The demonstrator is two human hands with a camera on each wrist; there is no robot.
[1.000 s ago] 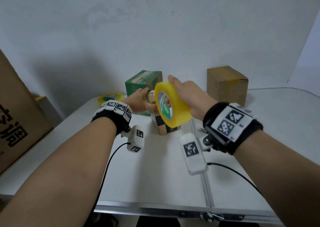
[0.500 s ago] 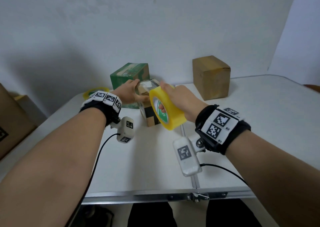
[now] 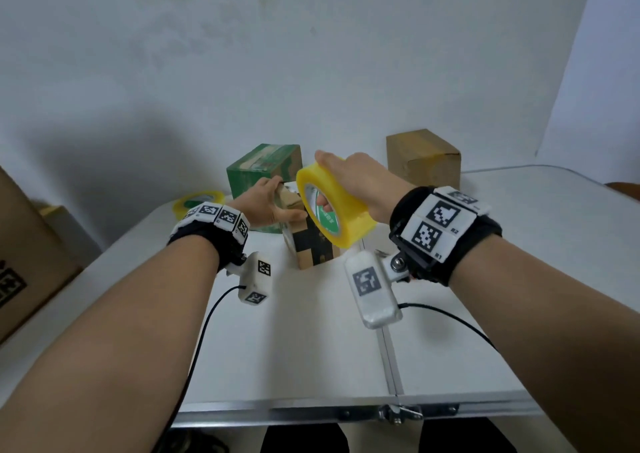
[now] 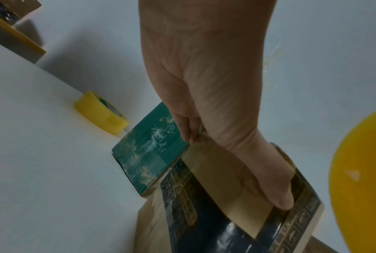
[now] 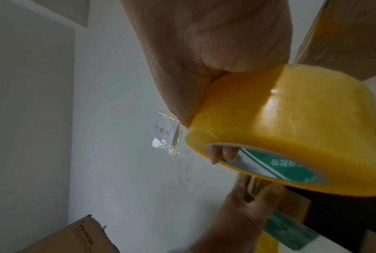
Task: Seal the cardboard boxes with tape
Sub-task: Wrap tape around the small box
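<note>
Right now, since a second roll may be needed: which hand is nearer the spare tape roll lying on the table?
Left. The left hand holds the box just right of the spare tape roll; the right hand is farther right, gripping its own roll.

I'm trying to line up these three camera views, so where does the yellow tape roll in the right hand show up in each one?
Head: the held tape roll sits centre, gripped by the right hand, in front of the small dark-printed box.
Left wrist: only its yellow curve at the right edge.
Right wrist: it fills the centre right.
Shared landmark: the green box.
</note>
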